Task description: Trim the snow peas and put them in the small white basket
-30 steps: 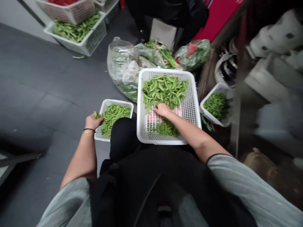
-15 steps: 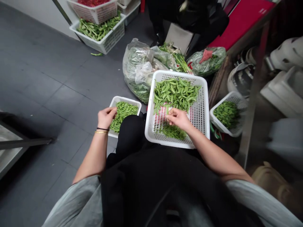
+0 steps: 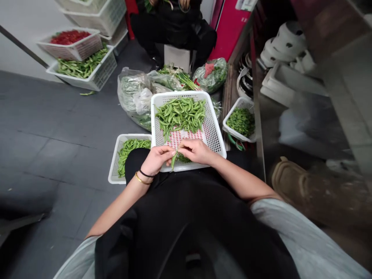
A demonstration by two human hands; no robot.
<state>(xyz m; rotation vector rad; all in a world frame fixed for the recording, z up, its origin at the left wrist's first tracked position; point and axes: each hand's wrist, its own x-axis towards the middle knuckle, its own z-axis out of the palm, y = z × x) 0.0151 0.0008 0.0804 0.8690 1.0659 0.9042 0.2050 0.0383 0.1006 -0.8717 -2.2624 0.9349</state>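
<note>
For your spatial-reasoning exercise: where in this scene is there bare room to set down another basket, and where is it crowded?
Bare grey floor lies left of the small basket, below the stacked baskets. Crowded: the large basket on the lap, plastic bags behind it, the right-hand basket against the shelf. Both hands hold one pod.

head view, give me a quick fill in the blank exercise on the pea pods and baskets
1. Both hands, the left hand and the right hand, pinch a single green ____ between them.
2. The large white perforated plastic basket rests on the person's ____.
3. The small white plastic basket of green pods sits on the floor on the person's ____ side.
4. The left wrist wears a gold bangle and a ____ band.

Missing words: pea pod; lap; left; black
</note>
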